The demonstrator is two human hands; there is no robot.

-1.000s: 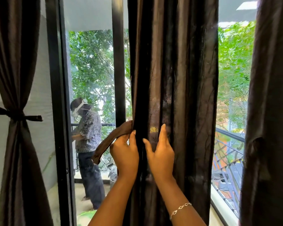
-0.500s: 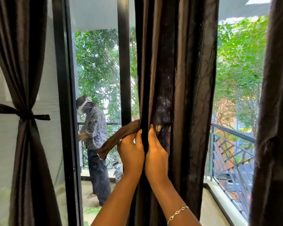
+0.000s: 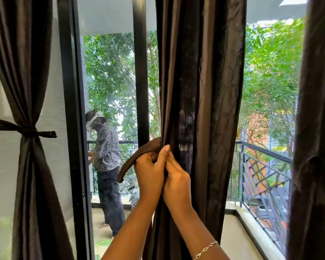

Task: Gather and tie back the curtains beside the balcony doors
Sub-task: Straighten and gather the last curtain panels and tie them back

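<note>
Curtain (image 3: 201,81) in right hand (image 3: 177,178), tie-back (image 3: 138,153) in left hand (image 3: 148,175).

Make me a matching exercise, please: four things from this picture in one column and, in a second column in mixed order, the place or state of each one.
Column one
1. left curtain
2. middle curtain
3. tie-back strap
4. bracelet

Column two
a. worn on the wrist behind the right hand
b. already tied at its middle
c. hanging untied, gripped by the right hand
d. held by the left hand, one end hanging free

Pairs: 1-b, 2-c, 3-d, 4-a
</note>
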